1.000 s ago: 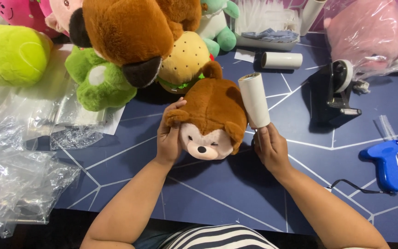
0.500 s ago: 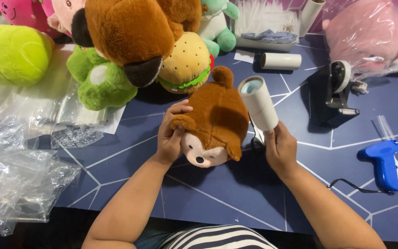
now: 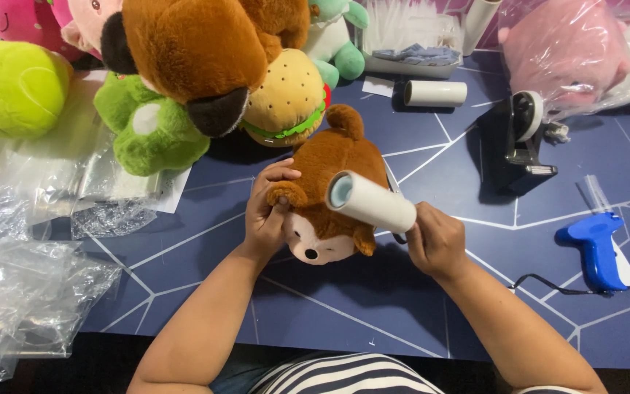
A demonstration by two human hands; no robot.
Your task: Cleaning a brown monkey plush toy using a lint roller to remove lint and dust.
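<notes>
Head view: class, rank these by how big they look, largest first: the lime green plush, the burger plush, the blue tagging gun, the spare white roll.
1. Lime green plush, though cut off by the frame edge.
2. Burger plush, partly hidden.
3. Blue tagging gun.
4. Spare white roll.

Brown plush monkey (image 3: 333,197) lies face-up on table; white lint roller (image 3: 370,202) rests across it.

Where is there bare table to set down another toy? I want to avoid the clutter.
Bare patches: the near edge of the table between the forearms, and between the right hand, the black tape dispenser and the blue tagging gun. Crowded: the far left plush pile and left-side plastic bags.
</notes>
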